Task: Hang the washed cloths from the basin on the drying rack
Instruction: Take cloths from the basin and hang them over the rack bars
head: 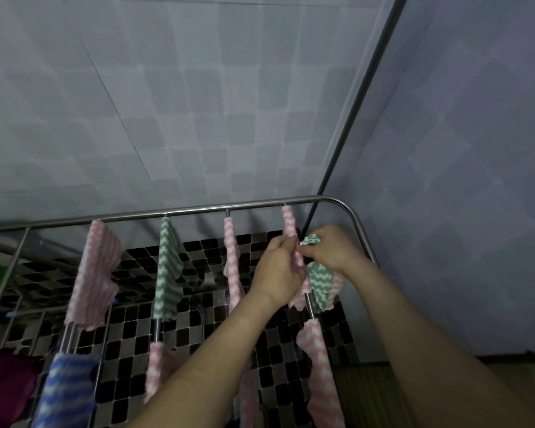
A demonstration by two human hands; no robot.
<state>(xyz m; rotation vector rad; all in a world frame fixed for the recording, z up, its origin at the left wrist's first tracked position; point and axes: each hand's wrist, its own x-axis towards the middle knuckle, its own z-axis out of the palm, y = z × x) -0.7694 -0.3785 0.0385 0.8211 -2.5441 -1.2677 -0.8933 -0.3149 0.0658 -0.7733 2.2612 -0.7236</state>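
A steel drying rack (179,211) spans the lower half of the view, several cloths draped over its bars. Both hands are at the rightmost bar. My right hand (334,247) pinches a green-and-white zigzag cloth (320,284) by its upper edge; the cloth hangs down beside that bar. My left hand (280,271) grips the same cloth's edge close to a pink zigzag cloth (289,225) on that bar. Other pink cloths (98,273) and a green cloth (167,267) hang on bars to the left. The basin is out of view.
A tiled wall stands behind the rack and a plain wall to the right, with a dark pole (355,103) running up the corner. A blue striped cloth (65,393) hangs at lower left. The floor below is black-and-white mosaic tile (130,329).
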